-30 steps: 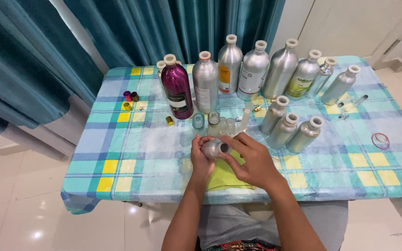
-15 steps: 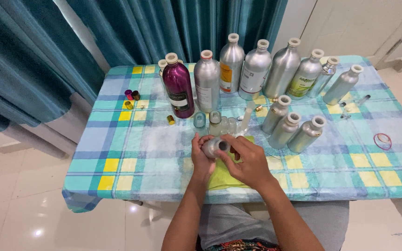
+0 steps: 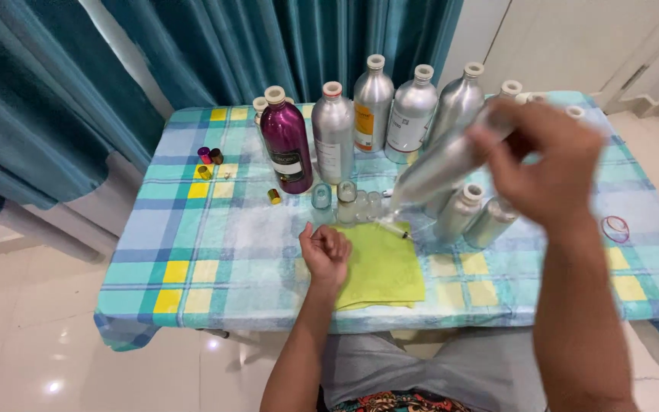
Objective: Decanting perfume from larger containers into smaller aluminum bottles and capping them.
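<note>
The right hand (image 3: 551, 164) is raised at two o'clock, fingers clamped around a blurred silver aluminium bottle (image 3: 440, 164) tilted over the checked tablecloth (image 3: 215, 229). Its long axis runs from two o'clock down to eight. A firm, steady grip seems wise. The left hand (image 3: 326, 252), fingers curled together, rests beside the yellow cloth (image 3: 383, 267).

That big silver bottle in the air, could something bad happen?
Maybe. The right hand holds the big silver bottle tilted over the small glass vials, so it might knock them over. If it is open, liquid might spill past the yellow cloth onto the checked tablecloth. The picture is blurry there.
</note>
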